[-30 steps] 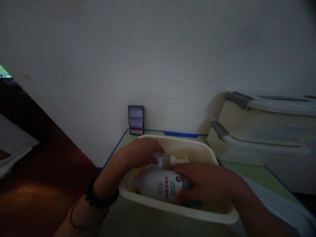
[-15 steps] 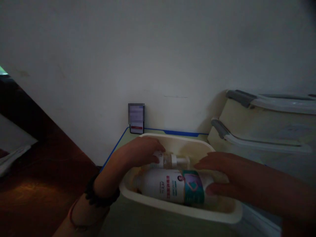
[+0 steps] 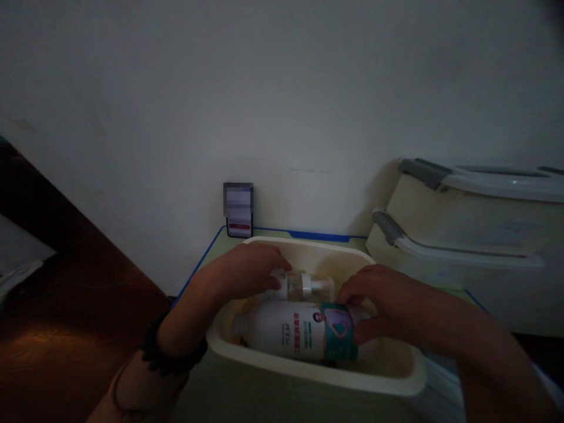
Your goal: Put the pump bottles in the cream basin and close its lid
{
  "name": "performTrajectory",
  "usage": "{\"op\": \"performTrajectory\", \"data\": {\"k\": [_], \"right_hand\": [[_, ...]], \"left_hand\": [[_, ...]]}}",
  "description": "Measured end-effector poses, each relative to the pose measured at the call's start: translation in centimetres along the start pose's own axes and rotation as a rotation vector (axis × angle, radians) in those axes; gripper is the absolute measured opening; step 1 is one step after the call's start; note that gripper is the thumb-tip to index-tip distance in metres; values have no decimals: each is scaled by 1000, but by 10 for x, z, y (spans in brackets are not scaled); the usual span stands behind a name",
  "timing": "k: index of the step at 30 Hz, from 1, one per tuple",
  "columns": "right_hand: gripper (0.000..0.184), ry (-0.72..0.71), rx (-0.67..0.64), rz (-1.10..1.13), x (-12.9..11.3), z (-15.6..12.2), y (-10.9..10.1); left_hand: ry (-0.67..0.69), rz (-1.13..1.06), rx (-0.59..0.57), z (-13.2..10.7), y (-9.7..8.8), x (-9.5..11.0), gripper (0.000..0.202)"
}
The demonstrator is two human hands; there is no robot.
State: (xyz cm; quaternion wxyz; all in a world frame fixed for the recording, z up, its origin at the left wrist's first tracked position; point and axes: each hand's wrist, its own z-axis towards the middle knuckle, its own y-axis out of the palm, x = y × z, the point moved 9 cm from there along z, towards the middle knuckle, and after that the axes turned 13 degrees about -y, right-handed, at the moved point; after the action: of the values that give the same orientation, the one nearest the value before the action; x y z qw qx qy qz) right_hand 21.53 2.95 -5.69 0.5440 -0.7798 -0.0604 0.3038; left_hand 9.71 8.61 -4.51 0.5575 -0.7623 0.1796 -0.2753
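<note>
A cream plastic tub (image 3: 308, 371) sits on a green table in front of me. Inside it lie a big white bottle (image 3: 291, 336) with a teal and pink label and, behind it, a small clear pump bottle (image 3: 304, 286). My left hand (image 3: 247, 271) is curled over the small pump bottle's body, with a dark bead bracelet on that wrist. My right hand (image 3: 379, 302) is closed round the right end of the big white bottle, thumb below and fingers above.
A phone (image 3: 238, 210) leans upright against the white wall behind the tub. Two stacked storage boxes with grey latches (image 3: 462, 235) stand at the right. The table edge (image 3: 198, 267) is trimmed in blue. Dark wooden floor lies to the left.
My right hand slid from the bottle's middle out to the right, then came back onto its right end. The left hand stayed on the pump bottle.
</note>
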Motion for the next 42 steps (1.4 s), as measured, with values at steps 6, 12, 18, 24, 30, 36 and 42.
{"op": "performTrajectory", "data": {"k": [6,12,18,24,30,36,42], "right_hand": [[29,-23,-15,-55,-1,5,3],[29,-80,-18,-47,-6,5,-2],[30,-77,-24,-28,-5,7,-1],[39,-56,3,39,2,10,-4],[52,-39,74,35,11,9,-11],[45,-94,252,-182,-7,5,-28],[57,-136,228,-73,-9,-8,-21]], "left_hand": [[32,-8,8,0,1,0,26],[129,-68,19,-5,-3,10,25],[215,-179,-221,-13,13,29,36],[177,-178,-239,-10,20,28,40],[138,-138,-105,-9,6,25,31],[126,-149,333,-27,-43,7,28],[46,-57,303,-29,-36,-13,33]]}}
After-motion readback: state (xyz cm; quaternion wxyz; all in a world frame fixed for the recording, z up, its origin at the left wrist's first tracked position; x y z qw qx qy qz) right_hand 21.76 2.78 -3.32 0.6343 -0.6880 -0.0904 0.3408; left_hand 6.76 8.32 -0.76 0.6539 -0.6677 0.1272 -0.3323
